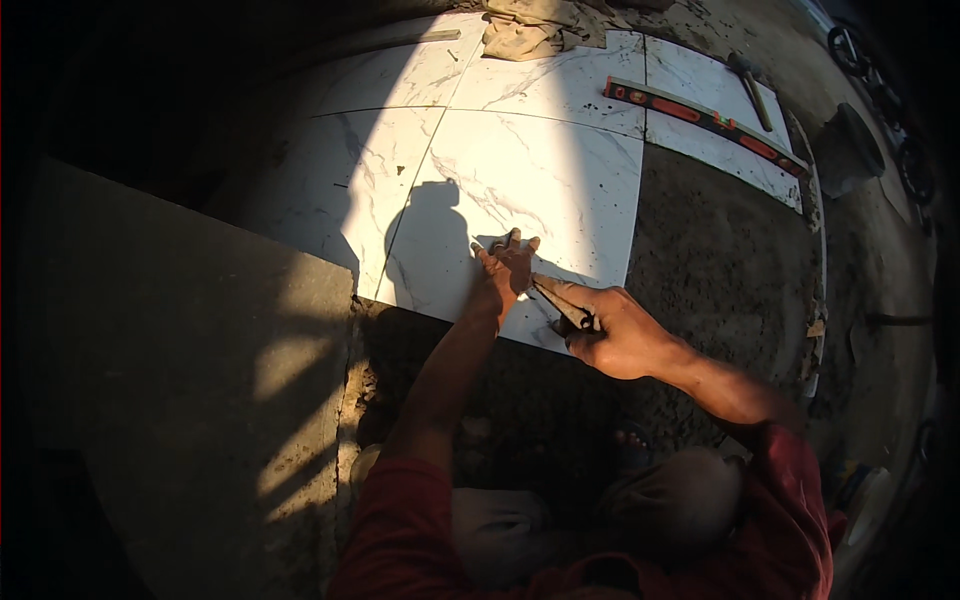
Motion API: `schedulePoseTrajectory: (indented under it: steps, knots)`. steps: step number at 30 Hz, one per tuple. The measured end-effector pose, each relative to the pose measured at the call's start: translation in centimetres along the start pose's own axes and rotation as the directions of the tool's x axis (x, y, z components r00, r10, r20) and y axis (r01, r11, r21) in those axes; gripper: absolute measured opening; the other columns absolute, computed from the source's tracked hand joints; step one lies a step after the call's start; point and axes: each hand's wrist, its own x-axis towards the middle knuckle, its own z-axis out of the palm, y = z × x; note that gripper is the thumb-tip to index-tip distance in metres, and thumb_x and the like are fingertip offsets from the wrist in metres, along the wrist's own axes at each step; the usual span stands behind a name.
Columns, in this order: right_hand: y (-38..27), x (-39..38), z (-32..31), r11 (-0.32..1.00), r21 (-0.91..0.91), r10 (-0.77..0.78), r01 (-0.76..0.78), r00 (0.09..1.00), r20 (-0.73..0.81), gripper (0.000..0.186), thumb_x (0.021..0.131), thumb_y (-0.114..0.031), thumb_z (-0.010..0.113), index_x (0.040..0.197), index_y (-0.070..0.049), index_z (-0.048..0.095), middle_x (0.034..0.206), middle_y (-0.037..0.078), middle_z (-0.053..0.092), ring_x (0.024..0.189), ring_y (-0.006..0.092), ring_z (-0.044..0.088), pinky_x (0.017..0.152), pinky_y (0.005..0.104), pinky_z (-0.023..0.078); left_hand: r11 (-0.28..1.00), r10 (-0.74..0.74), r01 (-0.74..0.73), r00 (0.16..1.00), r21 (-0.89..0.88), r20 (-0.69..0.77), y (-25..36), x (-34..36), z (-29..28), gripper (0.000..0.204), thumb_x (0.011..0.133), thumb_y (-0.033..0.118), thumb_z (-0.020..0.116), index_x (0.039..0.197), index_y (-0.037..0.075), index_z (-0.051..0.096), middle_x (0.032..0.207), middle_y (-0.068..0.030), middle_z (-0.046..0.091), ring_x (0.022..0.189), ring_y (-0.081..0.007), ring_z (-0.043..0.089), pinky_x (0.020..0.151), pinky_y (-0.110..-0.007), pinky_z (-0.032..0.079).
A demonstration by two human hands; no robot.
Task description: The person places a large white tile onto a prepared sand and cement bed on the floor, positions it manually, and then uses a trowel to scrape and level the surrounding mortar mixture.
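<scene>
My left hand (508, 268) lies on a white marble-patterned floor tile (560, 190), its fingers spread and holding nothing. Close beside its wrist, my right hand (625, 335) is closed around a narrow tan hand tool (562, 302). The tool's tapered end points up and left toward the left hand, over the near edge of the tile. A dark round part shows by my thumb; the rest is hidden in my grip, so I cannot tell its exact kind.
A red and black spirit level (705, 122) rests on the right-hand tiles, with a hammer (750, 92) behind it. Crumpled tan cloth or paper (530, 28) lies at the back. Dark bedding (710, 240) borders the tiles. A black bucket (850, 150) stands right; a concrete slab (200, 320) lies left.
</scene>
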Motion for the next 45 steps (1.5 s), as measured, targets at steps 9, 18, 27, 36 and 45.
schedulePoseTrajectory:
  steps: [9,18,27,36,45]
  knots:
    - [-0.7,-0.1,-1.8,0.996,0.075,-0.041,0.047,0.995,-0.087,0.069,0.073,0.006,0.053,0.14,-0.007,0.042,0.087,0.015,0.064,0.076,0.0204,0.06,0.071,0.0326,0.048,0.998,0.041,-0.043,0.998,-0.044,-0.055,-0.5,0.9,0.8,0.072,0.073,0.038,0.073,0.139,0.032,0.045,0.148,-0.0087,0.036,0.13,-0.0387,0.037,0.103,-0.065,0.024]
    - [-0.3,1.4,-4.5,0.992,0.097,0.096,-0.078,0.975,-0.198,0.064,0.073,-0.001,0.055,0.136,-0.003,0.046,0.092,0.022,0.064,0.082,0.028,0.062,0.076,0.0362,0.048,0.996,-0.075,0.081,0.988,-0.037,0.131,1.4,-0.8,-3.0,0.078,0.071,0.048,0.074,0.14,0.032,0.042,0.15,-0.0056,0.03,0.134,-0.0383,0.029,0.108,-0.064,0.018]
    - [5.2,5.3,-9.3,1.0,-0.001,0.013,-0.016,0.842,-0.539,0.059,0.073,-0.008,0.055,0.132,-0.006,0.051,0.078,0.012,0.059,0.076,0.021,0.058,0.075,0.0323,0.046,0.997,-0.059,0.065,0.99,-0.041,0.128,2.5,-0.5,-4.6,0.079,0.07,0.041,0.077,0.139,0.029,0.042,0.144,-0.0081,0.036,0.132,-0.0421,0.033,0.106,-0.067,0.019]
    - [2.2,3.6,-6.3,0.996,0.001,0.08,-0.084,0.951,-0.298,0.058,0.075,-0.009,0.055,0.132,-0.006,0.052,0.092,0.019,0.066,0.078,0.0265,0.063,0.076,0.0356,0.049,0.999,-0.041,0.043,0.995,-0.031,0.089,1.8,-0.6,-3.5,0.078,0.07,0.041,0.076,0.139,0.029,0.042,0.143,-0.0092,0.036,0.131,-0.0422,0.033,0.106,-0.067,0.02]
    - [3.2,-8.0,-7.9,0.985,-0.106,0.114,-0.133,0.978,-0.173,0.053,0.075,-0.01,0.058,0.128,-0.005,0.052,0.098,0.018,0.067,0.092,0.0295,0.065,0.082,0.0386,0.048,0.999,-0.034,0.026,0.977,0.043,0.211,2.2,0.4,-3.6,0.076,0.08,0.044,0.069,0.145,0.03,0.032,0.154,-0.008,0.021,0.136,-0.0409,0.027,0.105,-0.069,0.021]
